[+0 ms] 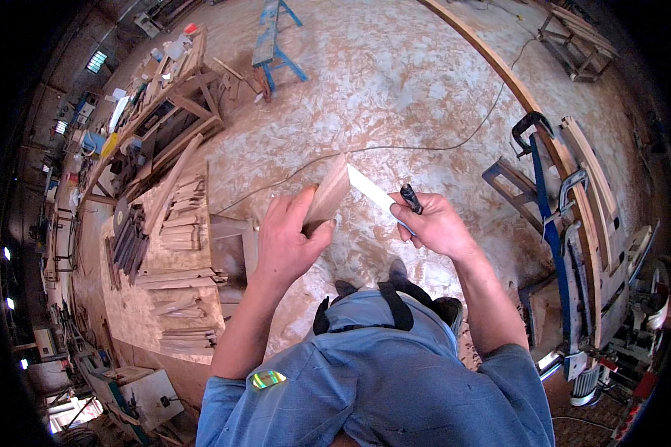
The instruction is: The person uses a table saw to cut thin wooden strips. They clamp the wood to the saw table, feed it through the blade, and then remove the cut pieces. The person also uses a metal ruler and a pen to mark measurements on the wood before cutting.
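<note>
My left hand (pixel 291 235) grips a short, pale wooden board (pixel 331 185), held tilted at waist height over the floor, fingers behind it and thumb below. My right hand (pixel 429 223) is closed on a narrow white strip (pixel 369 186), whose far end meets the board's top corner. The same hand also holds a black pen-like object (pixel 410 199), which sticks up between its fingers. My feet (pixel 395 274) show on the floor below.
A low sheet (pixel 127 313) with wood pieces lies at left, behind it a cluttered workbench (pixel 186 104). A blue trestle (pixel 265 45) stands ahead. Clamped long timber (pixel 566 160) runs along the right, near a wooden stand (pixel 574 56). A cable (pixel 447 147) crosses the floor.
</note>
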A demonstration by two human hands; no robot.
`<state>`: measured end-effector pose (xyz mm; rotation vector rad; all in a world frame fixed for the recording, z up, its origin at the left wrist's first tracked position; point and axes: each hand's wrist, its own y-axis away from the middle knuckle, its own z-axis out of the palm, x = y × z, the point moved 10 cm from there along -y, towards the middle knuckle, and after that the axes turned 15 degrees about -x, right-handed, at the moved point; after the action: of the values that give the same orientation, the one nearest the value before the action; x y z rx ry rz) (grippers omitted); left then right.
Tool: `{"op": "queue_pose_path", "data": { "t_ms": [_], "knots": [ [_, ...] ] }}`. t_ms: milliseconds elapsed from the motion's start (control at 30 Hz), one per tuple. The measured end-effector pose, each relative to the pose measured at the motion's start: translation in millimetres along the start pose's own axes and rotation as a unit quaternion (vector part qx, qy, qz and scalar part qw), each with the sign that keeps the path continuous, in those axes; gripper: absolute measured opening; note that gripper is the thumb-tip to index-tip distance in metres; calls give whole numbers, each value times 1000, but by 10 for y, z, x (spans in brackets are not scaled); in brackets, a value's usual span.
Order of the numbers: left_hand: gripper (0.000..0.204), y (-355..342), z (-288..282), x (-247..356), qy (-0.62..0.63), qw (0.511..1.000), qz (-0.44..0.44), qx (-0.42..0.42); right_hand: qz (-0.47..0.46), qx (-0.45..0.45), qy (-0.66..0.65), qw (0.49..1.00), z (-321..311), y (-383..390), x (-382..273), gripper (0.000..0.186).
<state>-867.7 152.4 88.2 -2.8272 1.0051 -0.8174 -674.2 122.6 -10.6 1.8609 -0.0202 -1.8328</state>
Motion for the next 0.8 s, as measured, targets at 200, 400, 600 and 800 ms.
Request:
{"op": "queue_pose_path", "data": {
  "t_ms": [200, 400, 600, 800],
  "knots": [
    [52, 30, 99, -193, -6, 999, -37, -29, 5, 13, 48, 999, -14, -144, -7, 24],
    [49, 262, 217, -398, 50, 988, -115, -85, 73, 28, 38, 996, -54, -244, 418, 29],
    [41, 1151, 199, -995, -1, 984, -145, -103, 75, -40, 77, 993, 395, -502, 677, 30],
    [44, 3096, 10, -2338, -86, 932, -263, -233, 143, -63, 46, 987, 910, -696, 1061, 21]
  ]
}}
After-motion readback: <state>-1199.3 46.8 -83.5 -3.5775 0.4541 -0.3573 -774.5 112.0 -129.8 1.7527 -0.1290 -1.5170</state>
